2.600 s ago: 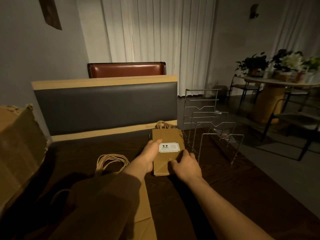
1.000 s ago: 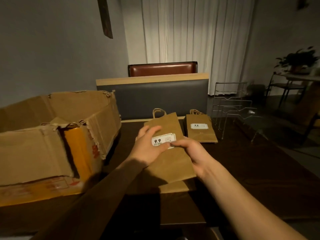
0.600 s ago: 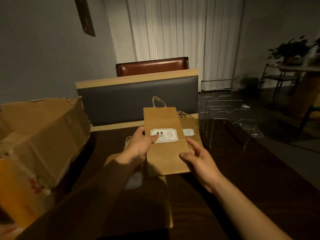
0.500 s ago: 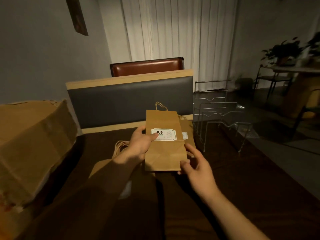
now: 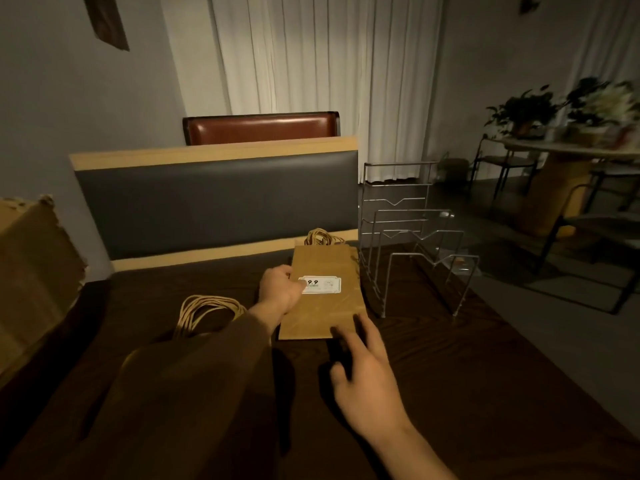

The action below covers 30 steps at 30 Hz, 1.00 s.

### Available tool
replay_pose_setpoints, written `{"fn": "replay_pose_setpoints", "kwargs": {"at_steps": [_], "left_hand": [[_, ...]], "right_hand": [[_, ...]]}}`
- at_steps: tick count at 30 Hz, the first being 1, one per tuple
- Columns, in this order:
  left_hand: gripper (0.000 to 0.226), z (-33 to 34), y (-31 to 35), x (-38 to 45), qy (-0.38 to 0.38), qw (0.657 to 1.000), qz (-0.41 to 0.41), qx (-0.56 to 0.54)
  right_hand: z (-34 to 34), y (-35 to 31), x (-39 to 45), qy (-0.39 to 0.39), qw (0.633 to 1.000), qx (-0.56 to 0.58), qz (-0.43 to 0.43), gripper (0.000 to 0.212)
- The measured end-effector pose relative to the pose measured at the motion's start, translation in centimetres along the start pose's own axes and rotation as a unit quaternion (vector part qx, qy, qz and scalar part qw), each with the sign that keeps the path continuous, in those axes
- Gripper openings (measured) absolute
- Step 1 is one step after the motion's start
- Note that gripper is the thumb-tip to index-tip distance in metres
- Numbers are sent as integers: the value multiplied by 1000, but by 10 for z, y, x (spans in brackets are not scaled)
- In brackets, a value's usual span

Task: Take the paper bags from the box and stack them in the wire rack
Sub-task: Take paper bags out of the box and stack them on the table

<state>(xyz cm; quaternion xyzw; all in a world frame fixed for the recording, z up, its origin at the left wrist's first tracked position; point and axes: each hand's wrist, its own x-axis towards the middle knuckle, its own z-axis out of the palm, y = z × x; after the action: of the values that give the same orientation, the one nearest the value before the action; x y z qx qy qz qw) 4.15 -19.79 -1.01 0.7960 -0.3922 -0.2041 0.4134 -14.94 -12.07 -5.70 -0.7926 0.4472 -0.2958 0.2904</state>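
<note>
A brown paper bag [image 5: 323, 313] with a white "9.9" label lies flat on the dark table [image 5: 450, 375], on top of another bag whose twine handles [image 5: 320, 237] stick out behind. My left hand [image 5: 278, 289] grips its left edge, thumb on the label. My right hand [image 5: 367, 372] hovers open at the bag's near right corner, fingertips at the edge. The wire rack [image 5: 415, 237] stands just right of the bag, with no bag visible in its slots. The torn cardboard box [image 5: 31, 271] sits at the far left.
More flat bags with looped handles [image 5: 204, 311] lie under my left sleeve. A grey padded bench back [image 5: 214, 202] runs behind the table. To the right, past the table edge, are a round table with plants [image 5: 568, 150] and a metal chair [image 5: 588, 230].
The bag was held raised in both hands; now it is down flat on the other bag beside the rack. My right hand has let go and drawn back.
</note>
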Motion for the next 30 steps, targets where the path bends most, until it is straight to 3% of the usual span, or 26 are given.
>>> {"fn": "replay_pose_setpoints", "kwargs": {"at_steps": [6, 12, 20, 27, 30], "left_hand": [[43, -10, 13, -30, -85, 995, -7, -52], [65, -81, 39, -81, -52, 992, 108, 35], [60, -274, 60, -137, 63, 955, 219, 192], [56, -452, -12, -172, 157, 939, 165, 258], [57, -480, -47, -173, 143, 941, 132, 276]], "right_hand": [[1, -1, 2, 23, 998, -36, 37, 64], [-8, -34, -7, 27, 996, -79, -37, 60], [-24, -238, -6, 35, 958, -28, -285, 49], [54, -402, -1, -62, 910, -52, -407, 54], [91, -426, 12, -107, 895, -102, -421, 56]]}}
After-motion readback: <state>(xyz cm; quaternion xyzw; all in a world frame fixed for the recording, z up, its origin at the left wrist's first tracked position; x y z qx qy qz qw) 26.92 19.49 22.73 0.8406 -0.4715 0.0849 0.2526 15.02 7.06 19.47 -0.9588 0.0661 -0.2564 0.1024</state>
